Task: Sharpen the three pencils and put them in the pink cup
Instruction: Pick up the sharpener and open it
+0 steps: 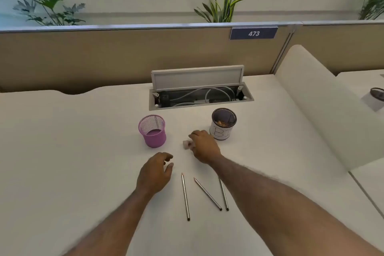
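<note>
**Desk contents, nearest first**

Three pencils (185, 196), (207, 193), (224, 194) lie loose on the white desk (62, 151), tips pointing away; the right forearm crosses over the top of the rightmost. Left hand (154, 172): beside the pencil tips, fingers loosely curled, holding nothing. Right hand (204, 146): fingers closed around a small pale sharpener (186, 144) resting on the desk. Pink cup (152, 131): mesh, upright, left of the sharpener. White tub (222, 127): handwritten "BI", just beyond the right hand. Open cable tray (200, 95) behind. Partition sign (253, 33): "473".
</note>
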The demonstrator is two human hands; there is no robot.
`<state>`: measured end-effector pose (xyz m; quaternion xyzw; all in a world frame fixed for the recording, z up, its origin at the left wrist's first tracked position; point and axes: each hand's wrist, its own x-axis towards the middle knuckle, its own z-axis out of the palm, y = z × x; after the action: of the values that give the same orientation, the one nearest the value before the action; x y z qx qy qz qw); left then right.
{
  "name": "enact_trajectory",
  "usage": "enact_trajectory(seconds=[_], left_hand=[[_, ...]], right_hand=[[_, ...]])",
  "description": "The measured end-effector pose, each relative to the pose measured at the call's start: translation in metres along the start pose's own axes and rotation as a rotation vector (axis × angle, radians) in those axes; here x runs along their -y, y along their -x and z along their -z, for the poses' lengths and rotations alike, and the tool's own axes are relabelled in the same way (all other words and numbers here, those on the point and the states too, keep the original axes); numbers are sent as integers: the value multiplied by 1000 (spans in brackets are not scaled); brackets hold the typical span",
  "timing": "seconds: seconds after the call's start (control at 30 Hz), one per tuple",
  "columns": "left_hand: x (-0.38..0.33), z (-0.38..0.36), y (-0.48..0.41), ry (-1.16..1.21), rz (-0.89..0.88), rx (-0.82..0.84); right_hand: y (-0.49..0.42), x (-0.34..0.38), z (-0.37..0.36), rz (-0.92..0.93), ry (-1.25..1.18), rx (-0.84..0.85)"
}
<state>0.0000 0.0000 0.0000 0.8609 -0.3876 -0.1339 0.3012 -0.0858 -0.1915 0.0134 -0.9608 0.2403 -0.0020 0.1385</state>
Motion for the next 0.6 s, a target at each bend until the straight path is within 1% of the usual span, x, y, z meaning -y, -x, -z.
enact_trajectory(seconds=[0.17,0.37,0.47,0.6], left_hand=[[2,-2,-7,44,49,-6],[1,-4,-9,90,59,0],[-3,-6,-11,194,82,-29],[-15,-9,-16,400,182,-89]], right_hand=[[-12,-4,-1,-16,60,27],[-11,-6,-6,-24,23,-30],[-6,-5,-7,-30,-107,-56],[9,-2,-7,-118,-442,-91]])
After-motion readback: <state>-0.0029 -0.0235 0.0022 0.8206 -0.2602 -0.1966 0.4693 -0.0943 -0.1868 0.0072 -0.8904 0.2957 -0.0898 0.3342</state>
